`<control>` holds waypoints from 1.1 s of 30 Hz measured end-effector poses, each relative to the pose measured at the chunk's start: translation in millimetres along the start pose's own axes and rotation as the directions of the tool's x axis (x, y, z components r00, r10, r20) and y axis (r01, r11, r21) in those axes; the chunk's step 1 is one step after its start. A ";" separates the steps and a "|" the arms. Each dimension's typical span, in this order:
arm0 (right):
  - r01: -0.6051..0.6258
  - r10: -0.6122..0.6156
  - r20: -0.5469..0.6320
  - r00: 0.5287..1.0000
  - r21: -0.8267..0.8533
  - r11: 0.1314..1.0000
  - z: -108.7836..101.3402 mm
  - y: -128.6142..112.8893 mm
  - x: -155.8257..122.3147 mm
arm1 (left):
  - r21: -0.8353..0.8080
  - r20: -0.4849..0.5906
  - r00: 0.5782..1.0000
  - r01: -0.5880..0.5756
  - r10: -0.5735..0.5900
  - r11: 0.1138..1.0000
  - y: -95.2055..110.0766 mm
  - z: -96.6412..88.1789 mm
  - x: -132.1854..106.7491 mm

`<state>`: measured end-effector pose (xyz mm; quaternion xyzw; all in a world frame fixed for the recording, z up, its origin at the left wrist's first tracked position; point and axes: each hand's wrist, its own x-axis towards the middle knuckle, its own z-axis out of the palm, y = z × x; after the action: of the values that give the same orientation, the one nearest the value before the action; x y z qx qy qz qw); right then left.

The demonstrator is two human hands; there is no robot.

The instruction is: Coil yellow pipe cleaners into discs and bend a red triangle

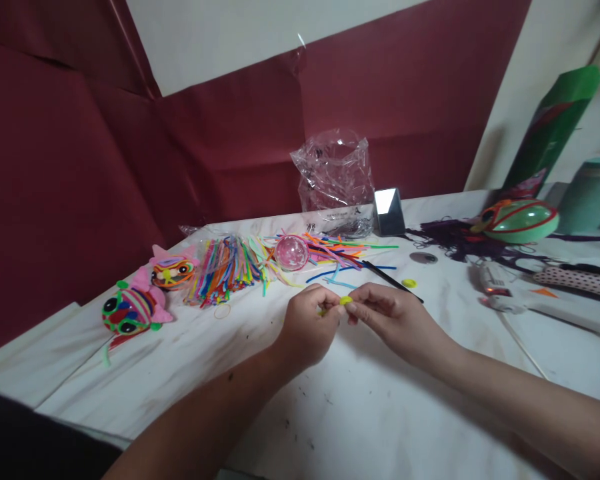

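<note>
- Desk (pixel 395 413): pale, marbled with grey-brown streaks and dotted with small dark specks near the front.
- Dark red sheeting (pixel 405 100), creased in places, covers much of the wall behind, with white wall (pixel 250 30) above it.
- Along the back stand a crumpled clear bag (pixel 335 177) and, just beside it, a phone (pixel 390 217).
- Two colourful fish (pixel 133 310) sit at the left, next to a packet of fuzzy stems (pixel 233 267); a clear ball (pixel 291 253) rests near more loose stems.
- At the right lie a glue gun (pixel 500 291) and a green balloon-like ornament (pixel 523 222).
- Yellow piece (pixel 347 301): small, bright and rounded, held above the desk between the two hands; its finer detail is too small to tell.
- Left hand (pixel 313 323): curled nearly closed, thumb and fingertips pinching the piece, more yellow showing between the fingers.
- Right hand (pixel 395 317): thumb and forefinger pinched on the piece's other side.
- A similar yellow disc (pixel 409 283) lies on the desk beyond the right hand, beside a black stick (pixel 387 279).
</note>
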<state>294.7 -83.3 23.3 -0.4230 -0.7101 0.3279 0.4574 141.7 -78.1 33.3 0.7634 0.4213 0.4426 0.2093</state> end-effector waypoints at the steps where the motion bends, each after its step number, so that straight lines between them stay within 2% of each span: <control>1: 0.005 -0.005 -0.004 1.000 -0.029 1.000 -0.2 0.0 -0.6 | 0.010 0.011 1.000 0.007 -0.007 1.000 -1.3 0.7 0.2; 6: -0.011 0.014 0.034 0.999 -0.087 0.996 -0.7 1.9 0.0 | 0.113 0.113 0.993 -0.025 0.012 0.993 -9.8 0.7 4.1; 14: 0.019 -0.002 0.090 0.996 -0.193 0.981 -5.0 3.7 3.8 | 0.304 0.178 0.979 -0.154 0.103 0.940 -9.9 -5.9 5.4; 20: 0.148 -0.094 0.149 0.984 -0.404 0.903 -7.2 4.7 3.4 | 0.432 0.277 0.945 -0.285 0.174 0.856 -13.6 -4.0 3.0; 23: 0.230 -0.159 0.189 0.969 -0.457 0.859 -6.9 8.0 2.6 | 0.483 0.355 0.917 -0.348 0.184 0.803 -15.4 -3.4 2.8; 26: 0.277 -0.188 0.228 0.955 -0.471 0.837 -6.9 10.9 1.1 | 0.486 0.405 0.898 -0.372 0.174 0.791 -16.4 -3.9 3.1; 30: 0.274 -0.176 0.242 0.954 -0.473 0.838 -7.2 10.5 0.1 | 0.451 0.422 0.883 -0.400 0.205 0.798 -15.8 -5.1 2.7; 32: 0.247 -0.160 0.226 0.961 -0.441 0.863 -7.2 8.4 1.0 | 0.411 0.400 0.885 -0.405 0.238 0.817 -13.9 -6.3 3.1; 33: 0.209 -0.134 0.209 0.969 -0.400 0.893 -7.2 7.0 1.9 | 0.380 0.365 0.900 -0.377 0.238 0.844 -12.4 -7.1 3.7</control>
<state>303.1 -78.1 20.6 -0.4161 -0.8359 0.1624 0.3189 130.9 -68.5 30.2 0.9076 0.3437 0.2404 0.0181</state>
